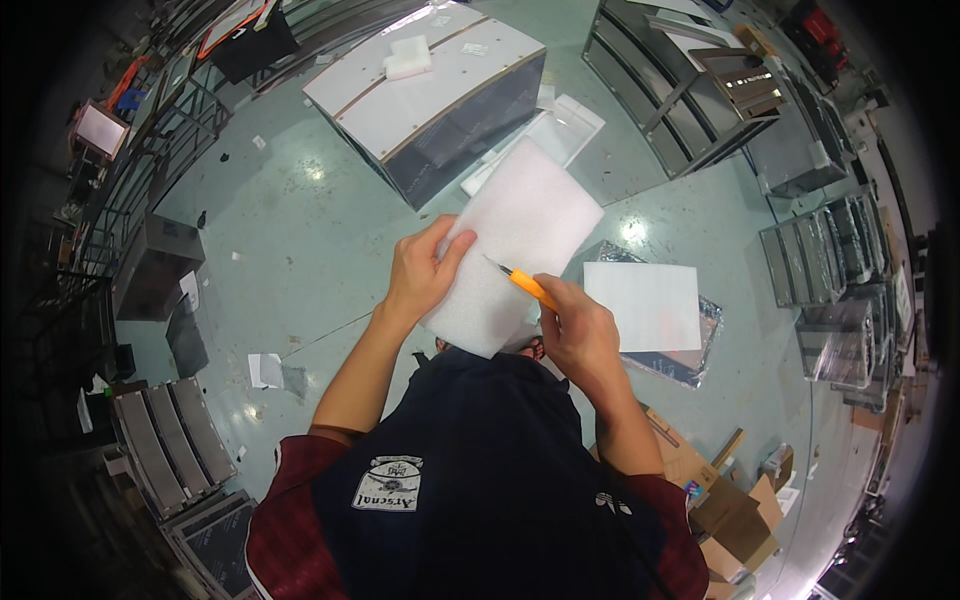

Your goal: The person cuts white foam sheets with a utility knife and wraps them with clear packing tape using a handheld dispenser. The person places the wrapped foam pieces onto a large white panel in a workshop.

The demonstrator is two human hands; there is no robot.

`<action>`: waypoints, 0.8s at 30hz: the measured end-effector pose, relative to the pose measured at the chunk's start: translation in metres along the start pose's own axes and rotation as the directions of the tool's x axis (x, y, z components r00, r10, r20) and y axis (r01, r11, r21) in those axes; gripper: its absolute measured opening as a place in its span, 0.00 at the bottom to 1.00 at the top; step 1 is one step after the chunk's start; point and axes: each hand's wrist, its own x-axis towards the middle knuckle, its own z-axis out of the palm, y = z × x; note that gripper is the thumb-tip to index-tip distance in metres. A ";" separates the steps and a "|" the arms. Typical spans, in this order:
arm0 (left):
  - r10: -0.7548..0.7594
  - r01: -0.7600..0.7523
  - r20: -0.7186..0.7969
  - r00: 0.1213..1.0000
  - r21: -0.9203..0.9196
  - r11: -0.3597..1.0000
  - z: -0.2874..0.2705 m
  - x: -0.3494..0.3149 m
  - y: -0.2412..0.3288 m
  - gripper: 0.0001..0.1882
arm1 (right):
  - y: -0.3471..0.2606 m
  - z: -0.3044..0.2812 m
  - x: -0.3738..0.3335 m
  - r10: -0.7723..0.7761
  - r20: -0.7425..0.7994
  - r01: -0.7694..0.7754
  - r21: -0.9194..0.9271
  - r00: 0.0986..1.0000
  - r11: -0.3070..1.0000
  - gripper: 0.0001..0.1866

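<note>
Centrally, a white foam sheet point(528, 205) is held above the floor point(290, 225), its left edge gripped by the left hand point(420, 272); the right hand point(582, 328) grasps an orange cutter point(530, 287). Any stroke is best made with foam taut, left hand clear.

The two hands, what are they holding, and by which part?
The left hand holds the white foam by its left edge; the right hand grips the orange cutter by its handle.

Bare hands point(422, 268): two
Orange cutter point(530, 285): one
Held foam sheet point(530, 195): one
Flat white sheet point(645, 305): one
Maroon sleeves point(305, 520): two
</note>
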 end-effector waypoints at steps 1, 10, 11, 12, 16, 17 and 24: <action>-0.008 0.008 -0.002 1.000 -0.015 1.000 0.001 0.000 0.000 0.12 | -0.001 -0.001 0.001 -0.011 -0.007 0.010 -0.014 1.000 1.000 0.18; 0.026 -0.030 -0.019 0.999 -0.270 0.962 -0.010 0.009 -0.001 0.11 | 0.058 0.023 -0.015 -0.073 -0.057 0.075 0.048 0.996 0.996 0.20; 0.046 -0.053 -0.031 0.998 -0.283 0.958 -0.015 0.010 0.003 0.11 | 0.083 0.031 -0.023 -0.116 -0.052 0.118 0.031 0.992 0.993 0.20; -0.012 -0.025 -0.095 0.995 -0.375 0.927 -0.025 0.013 0.006 0.11 | 0.114 0.036 -0.025 0.040 0.080 -0.026 -0.166 0.996 0.986 0.20; -0.085 0.016 -0.142 0.986 -0.431 0.902 -0.055 0.019 0.016 0.12 | 0.211 0.040 -0.051 0.316 0.185 -0.247 -0.320 0.931 0.915 0.19; -0.084 0.036 -0.115 0.990 -0.368 0.929 -0.055 0.019 0.016 0.12 | 0.216 0.036 -0.057 0.284 0.121 -0.272 -0.107 0.951 0.956 0.20; -0.180 0.226 0.264 0.948 -0.157 0.961 0.029 0.023 0.016 0.14 | 0.134 0.025 -0.030 0.501 0.173 -0.169 0.984 0.848 -0.055 0.17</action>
